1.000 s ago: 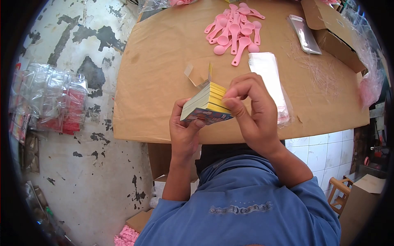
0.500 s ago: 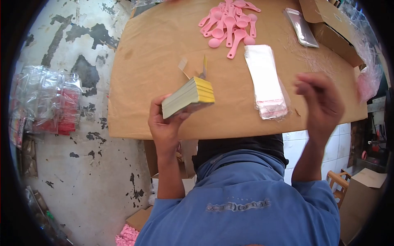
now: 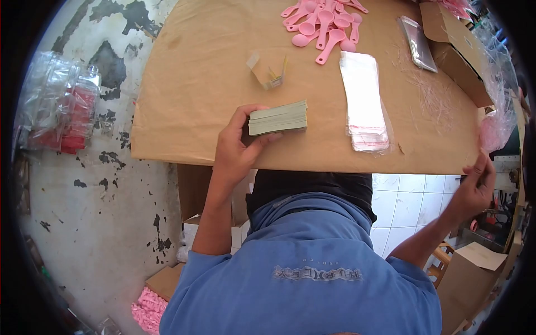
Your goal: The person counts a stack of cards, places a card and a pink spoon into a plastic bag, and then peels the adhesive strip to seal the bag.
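Note:
My left hand (image 3: 237,139) grips a thick stack of small paper cards (image 3: 278,118) from its left end, thumb below and fingers above, over the table's near side. Just beyond it lies a loose clear-and-yellow wrapper (image 3: 269,72), bent upright at its ends. Off the table's right corner, my right hand (image 3: 474,187) has its fingers drawn together, fingertips right at the lower end of a pinkish plastic bag (image 3: 492,133); I cannot tell what they hold. Between the hands lies a pile of clear plastic sleeves (image 3: 363,100) with a red-edged end.
Pink measuring spoons (image 3: 325,25) are heaped at the far side of the brown-covered table (image 3: 195,111). A cardboard box (image 3: 455,53) and a bundle of clear packets (image 3: 417,43) sit at the far right. Plastic-wrapped red packs (image 3: 75,111) lie at left.
My right hand has moved right and nearer to me, past the table's corner. My left hand has turned the card stack, so its long side now faces me. The view has shifted slightly.

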`<state>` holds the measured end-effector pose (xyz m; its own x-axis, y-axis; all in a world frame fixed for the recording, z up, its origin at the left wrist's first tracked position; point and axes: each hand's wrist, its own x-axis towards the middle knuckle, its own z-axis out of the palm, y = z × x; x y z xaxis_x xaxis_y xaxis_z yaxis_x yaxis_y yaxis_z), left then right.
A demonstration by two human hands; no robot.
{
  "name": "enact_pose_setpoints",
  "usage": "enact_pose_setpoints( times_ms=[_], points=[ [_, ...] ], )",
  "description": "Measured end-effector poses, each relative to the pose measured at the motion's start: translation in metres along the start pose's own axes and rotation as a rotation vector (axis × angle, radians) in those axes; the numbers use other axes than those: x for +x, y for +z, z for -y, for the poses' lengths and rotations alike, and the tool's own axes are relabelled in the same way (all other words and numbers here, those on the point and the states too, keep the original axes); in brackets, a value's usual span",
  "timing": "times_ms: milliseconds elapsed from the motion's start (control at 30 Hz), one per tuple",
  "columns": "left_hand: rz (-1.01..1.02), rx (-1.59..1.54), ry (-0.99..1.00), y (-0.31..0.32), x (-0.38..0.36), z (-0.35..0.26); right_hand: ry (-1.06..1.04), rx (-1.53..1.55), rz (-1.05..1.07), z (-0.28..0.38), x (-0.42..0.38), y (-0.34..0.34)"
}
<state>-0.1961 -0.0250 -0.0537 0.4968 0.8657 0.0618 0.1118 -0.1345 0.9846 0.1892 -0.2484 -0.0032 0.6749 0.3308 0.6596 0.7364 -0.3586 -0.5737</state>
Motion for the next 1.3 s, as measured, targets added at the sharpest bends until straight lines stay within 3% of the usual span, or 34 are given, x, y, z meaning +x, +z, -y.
enact_pose_setpoints(
  times_ms=[33,100,233,300,500,600,700,767,900,1000,1067,1267,1300],
  points=[
    [0.008,0.021,0.006,0.002,-0.001,-0.003,-0.038,0.039,0.048,0.014,-0.005,0.009],
    [0.002,0.085,0.033,0.007,-0.004,-0.010,-0.404,-0.019,0.094,0.070,-0.014,0.038],
    [-0.013,0.162,0.054,0.010,-0.007,-0.014,-0.620,0.414,0.569,0.139,-0.055,0.080],
    [-0.005,0.149,0.054,0.008,-0.008,-0.012,-0.679,0.454,0.700,0.172,-0.068,0.099],
    [0.051,0.135,0.106,0.001,-0.006,-0.002,-0.689,0.379,0.862,0.184,-0.069,0.134],
    [0.004,0.207,0.172,0.003,-0.003,-0.002,-0.590,0.531,1.043,0.183,-0.062,0.136],
    [-0.115,0.281,0.274,0.008,0.000,0.000,-0.627,0.520,1.065,0.188,-0.057,0.139],
    [-0.151,0.124,0.213,0.013,-0.001,-0.002,-0.641,0.512,1.111,0.188,-0.051,0.142],
    [0.045,0.310,0.094,-0.009,-0.002,-0.009,-0.554,0.574,1.301,0.195,-0.022,0.143],
    [0.056,0.301,0.121,-0.003,0.001,-0.007,-0.647,0.581,1.068,0.203,-0.003,0.172],
    [0.045,0.291,0.111,0.000,-0.002,-0.001,-0.754,0.563,1.023,0.205,0.000,0.202],
    [0.049,0.187,0.097,0.006,0.000,-0.004,-1.016,0.253,1.139,0.203,-0.020,0.243],
    [0.054,0.184,0.096,0.007,0.000,-0.004,-0.958,0.302,1.158,0.202,-0.017,0.242]
  ],
)
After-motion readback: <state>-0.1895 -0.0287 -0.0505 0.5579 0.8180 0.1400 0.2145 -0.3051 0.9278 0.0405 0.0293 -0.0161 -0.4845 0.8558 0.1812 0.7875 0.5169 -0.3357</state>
